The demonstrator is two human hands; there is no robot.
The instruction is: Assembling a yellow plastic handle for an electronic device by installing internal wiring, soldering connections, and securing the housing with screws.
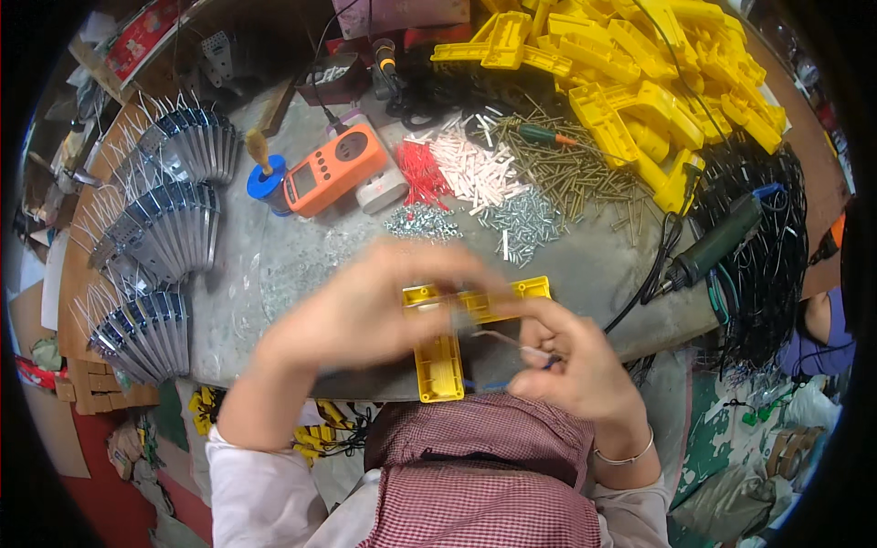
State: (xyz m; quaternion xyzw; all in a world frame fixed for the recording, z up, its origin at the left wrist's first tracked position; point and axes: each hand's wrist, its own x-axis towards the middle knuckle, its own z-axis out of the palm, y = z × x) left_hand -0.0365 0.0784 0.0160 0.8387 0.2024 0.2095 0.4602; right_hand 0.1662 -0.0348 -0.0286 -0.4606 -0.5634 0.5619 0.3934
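Glossy plastic housing (440, 352) (yellow, smooth)

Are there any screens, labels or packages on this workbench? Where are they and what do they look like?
Orange meter: back left of the bench, a slanted rectangular box with a small grey screen and a round socket face.
Red printed package: far left corner, flat, red with pale print.
Pink carton: back edge, centre, only partly in view.

Orange meter (333, 169) with grey screen, perhaps red package (137, 41) upper left
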